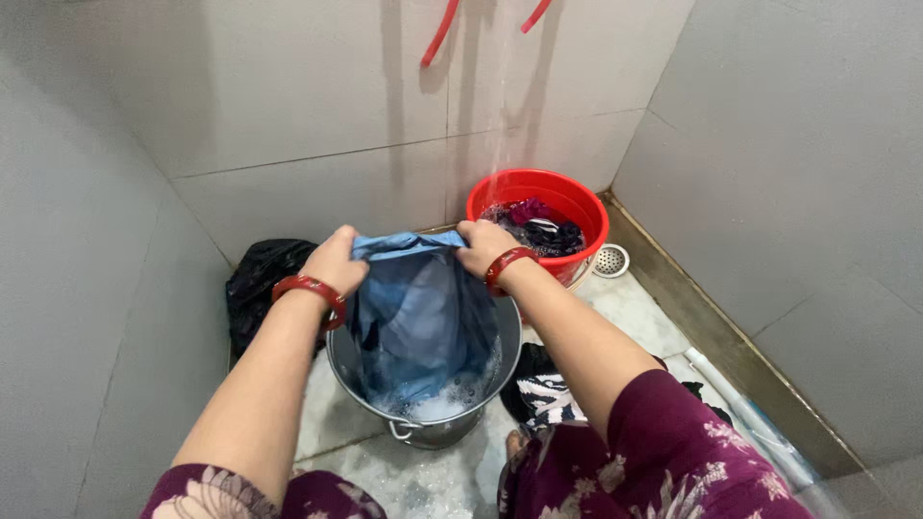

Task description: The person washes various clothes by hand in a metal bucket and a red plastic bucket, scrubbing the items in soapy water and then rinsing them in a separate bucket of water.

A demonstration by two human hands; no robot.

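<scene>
Nearest the camera, maroon floral sleeves (663,452) are framing the bottom edge, with both forearms reaching forward. At the far left, a black bag (260,279) is slumping against the grey tiled wall (115,288). The left hand (336,261), wearing a red bangle (310,291), is closing its fingers tightly on the top edge of a wet blue garment (418,312). The garment is hanging down into a steel bucket (423,428) of soapy water, its lower end dipping in the suds. The right hand (484,246), also bangled, is clenching the same top edge. Farther right, water is streaming into a red bucket (577,207) holding dark clothes, and a round floor drain (611,259) is lying just beside it.
</scene>
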